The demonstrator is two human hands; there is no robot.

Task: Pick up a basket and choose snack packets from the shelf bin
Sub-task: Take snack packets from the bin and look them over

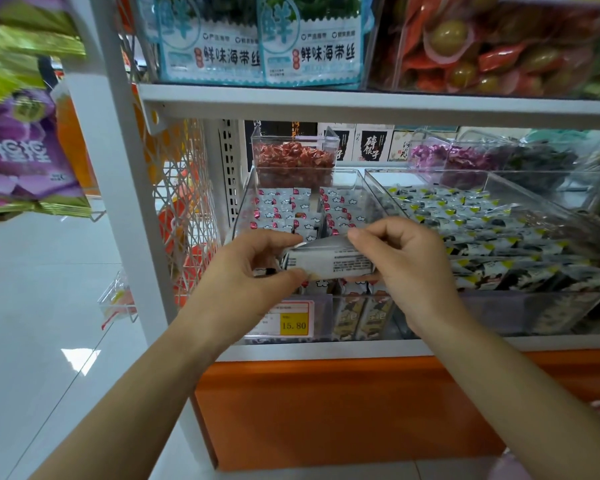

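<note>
Left hand [257, 271], right hand [407, 268] pinch snack packet [329, 262] above bin [378, 199]; price tag [293, 322] below.

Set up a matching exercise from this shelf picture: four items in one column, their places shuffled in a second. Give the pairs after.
Items
1. snack packet
2. yellow price tag
3. tub of red sweets
4. blue-and-white bags

Places
A. on the upper shelf
B. low at the front, below the hands
C. pinched between the left hand and the right hand
D. at the back, behind the cloud-print packets

Pairs: 1-C, 2-B, 3-D, 4-A
</note>
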